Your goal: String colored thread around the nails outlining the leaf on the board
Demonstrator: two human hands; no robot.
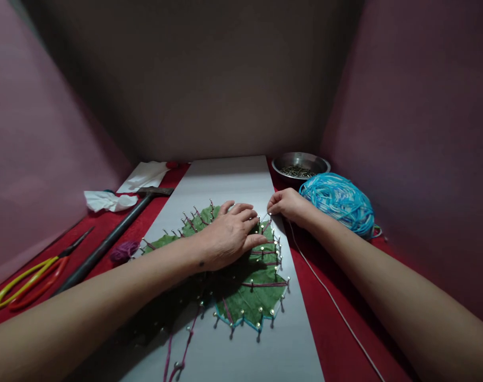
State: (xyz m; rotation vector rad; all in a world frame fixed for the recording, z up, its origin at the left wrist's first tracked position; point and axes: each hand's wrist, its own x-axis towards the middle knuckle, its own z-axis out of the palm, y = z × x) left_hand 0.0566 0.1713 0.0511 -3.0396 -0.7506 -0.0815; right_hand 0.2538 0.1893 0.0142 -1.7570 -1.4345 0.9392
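A green leaf lies on a white board, ringed by several upright nails. Purple yarn crosses the leaf between nails, and blue yarn follows its lower right edge. My left hand rests palm down over the leaf's upper middle, fingers stretched out toward the right. At the leaf's upper right, my right hand pinches a thin pale yarn. A strand runs from the pinch to the nails there; the rest trails down across the red cloth.
A blue and white yarn ball sits right of the board, by a metal bowl of nails. On the left lie a hammer, yellow and red handled scissors, a small purple yarn ball and crumpled white paper on red cloth.
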